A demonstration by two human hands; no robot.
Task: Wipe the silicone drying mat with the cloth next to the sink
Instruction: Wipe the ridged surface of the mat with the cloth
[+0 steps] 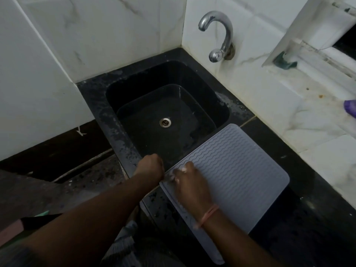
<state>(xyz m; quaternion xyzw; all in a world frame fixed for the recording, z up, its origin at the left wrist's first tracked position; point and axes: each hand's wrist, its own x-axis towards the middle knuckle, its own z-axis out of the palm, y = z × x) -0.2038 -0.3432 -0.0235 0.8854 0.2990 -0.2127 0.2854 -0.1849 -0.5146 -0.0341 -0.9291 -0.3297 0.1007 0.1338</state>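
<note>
The silicone drying mat [231, 170] is laid on the dark counter [308, 218] just right of the sink [165, 105], its long axis running from the near left edge away toward the tiled wall [289, 112]. The right hand [190, 185] is pressed on the mat's left edge, fingers curled over something pale that is taken to be the cloth [179, 171], though little of it is shown. Nearly all unwiped mat lies to the right of and beyond this hand. The left hand [150, 166] is held closed at the sink's near rim, just beside the mat's corner; what it grips cannot be told. Nothing is seen on the mat; the tap [219, 35] stands well apart.
</note>
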